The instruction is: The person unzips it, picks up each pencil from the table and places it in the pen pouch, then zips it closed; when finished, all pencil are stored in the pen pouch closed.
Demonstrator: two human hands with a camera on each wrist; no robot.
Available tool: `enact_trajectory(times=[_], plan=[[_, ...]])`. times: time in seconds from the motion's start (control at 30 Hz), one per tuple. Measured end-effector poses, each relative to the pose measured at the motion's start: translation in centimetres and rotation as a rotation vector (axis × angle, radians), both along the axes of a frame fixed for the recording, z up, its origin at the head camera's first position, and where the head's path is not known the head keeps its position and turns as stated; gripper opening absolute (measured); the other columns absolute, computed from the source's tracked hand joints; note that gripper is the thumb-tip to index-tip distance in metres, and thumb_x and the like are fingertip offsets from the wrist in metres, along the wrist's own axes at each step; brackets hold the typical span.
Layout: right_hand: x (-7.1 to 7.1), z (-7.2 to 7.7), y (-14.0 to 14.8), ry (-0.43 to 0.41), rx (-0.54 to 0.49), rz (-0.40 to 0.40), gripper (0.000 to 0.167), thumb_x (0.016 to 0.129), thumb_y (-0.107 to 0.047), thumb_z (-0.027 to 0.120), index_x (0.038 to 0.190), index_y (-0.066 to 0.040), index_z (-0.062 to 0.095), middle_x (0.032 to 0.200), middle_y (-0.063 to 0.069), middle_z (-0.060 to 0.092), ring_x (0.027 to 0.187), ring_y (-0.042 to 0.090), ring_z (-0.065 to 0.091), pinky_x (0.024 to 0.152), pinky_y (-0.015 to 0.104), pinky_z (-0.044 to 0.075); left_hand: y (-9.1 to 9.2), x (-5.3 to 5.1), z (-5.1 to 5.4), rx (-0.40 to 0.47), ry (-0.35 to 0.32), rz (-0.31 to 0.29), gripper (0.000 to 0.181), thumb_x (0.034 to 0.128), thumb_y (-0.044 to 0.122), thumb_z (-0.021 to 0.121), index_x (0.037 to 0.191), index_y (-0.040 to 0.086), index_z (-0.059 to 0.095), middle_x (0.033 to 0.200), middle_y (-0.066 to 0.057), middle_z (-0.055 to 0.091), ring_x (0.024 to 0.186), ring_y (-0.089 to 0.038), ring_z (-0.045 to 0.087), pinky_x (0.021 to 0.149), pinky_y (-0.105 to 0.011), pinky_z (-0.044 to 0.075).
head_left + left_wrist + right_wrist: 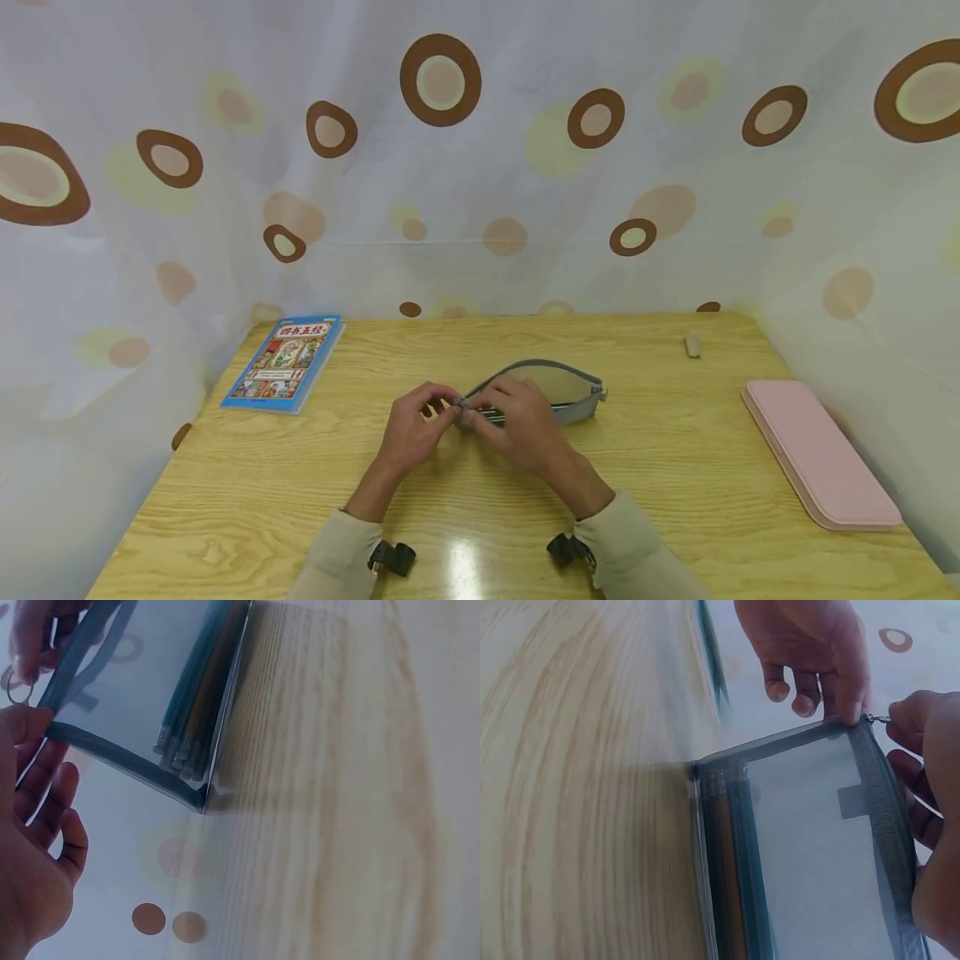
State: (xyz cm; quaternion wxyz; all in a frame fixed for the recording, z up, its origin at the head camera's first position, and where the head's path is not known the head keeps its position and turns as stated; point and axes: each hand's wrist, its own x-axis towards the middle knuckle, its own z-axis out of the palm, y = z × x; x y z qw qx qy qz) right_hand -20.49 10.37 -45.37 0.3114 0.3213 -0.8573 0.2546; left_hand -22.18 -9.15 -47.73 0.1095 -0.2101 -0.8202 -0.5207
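Observation:
A see-through pencil case with grey trim stands on the table, its zipped top gaping. Several pencils, green and brown with metal ends, lie along its bottom. My left hand pinches the case's left top corner between thumb and forefinger; its other fingers curl loosely. With thumb and forefinger, my right hand pinches the small metal zipper pull at that same corner. In the right wrist view the left hand is above the corner and the right hand beside the zip edge.
A blue-edged book lies at the table's back left. At the right edge is a pink case, with a small beige object farther back. Patterned curtain surrounds the wooden table behind and at the sides.

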Motion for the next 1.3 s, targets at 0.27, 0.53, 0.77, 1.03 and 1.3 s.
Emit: enact_trajectory(times=[0.27,0.53,0.77,1.03,1.3], plan=[[0.3,0.9,0.1,-0.143,-0.059,-0.051,0.008,0.089,-0.022,0.068,0.085,-0.016,0.071,0.084,-0.004,0.061,0.073,0.015,0.060,0.069,0.030,0.045,0.2,0.3,0.3,-0.005,-0.005,0.013,0.011,0.0878,0.012,0.068,0.098,0.014,0.070,0.093,-0.002,0.070,0.079,-0.016,0.058,0.074,-0.036,0.044],[0.6,1.3,0.2,-0.194,-0.061,-0.147,0.011,0.089,-0.019,0.067,0.080,-0.016,0.071,0.080,-0.005,0.062,0.072,0.013,0.060,0.067,0.029,0.048,0.1,0.2,0.1,-0.030,0.069,0.006,0.009,0.0881,0.017,0.069,0.096,0.022,0.071,0.090,0.006,0.070,0.077,-0.009,0.059,0.072,-0.030,0.043],[0.4,1.6,1.7,-0.090,-0.002,-0.238,0.013,0.087,-0.016,0.065,0.076,-0.015,0.072,0.078,-0.002,0.063,0.070,0.015,0.059,0.068,0.034,0.048,-0.3,0.1,0.1,-0.024,0.082,0.037,0.009,0.0883,0.018,0.069,0.096,0.021,0.071,0.090,0.006,0.070,0.076,-0.009,0.059,0.070,-0.029,0.042],[0.8,2.1,5.3,-0.081,0.049,-0.390,0.015,0.087,-0.018,0.062,0.073,-0.017,0.070,0.084,0.001,0.064,0.076,0.024,0.056,0.071,0.047,0.043,-1.0,-0.1,0.0,0.003,0.072,0.064,0.008,0.0895,0.018,0.068,0.096,0.021,0.070,0.088,0.005,0.070,0.076,-0.011,0.058,0.070,-0.029,0.041],[1.3,1.9,8.9,-0.022,-0.001,-0.451,0.014,0.081,-0.013,0.064,0.067,-0.013,0.066,0.076,0.005,0.061,0.063,0.024,0.048,0.062,0.045,0.038,-1.4,-0.5,0.1,0.035,0.042,0.097,0.009,0.0880,0.013,0.069,0.095,0.019,0.070,0.087,0.002,0.071,0.076,-0.012,0.060,0.069,-0.031,0.042]])
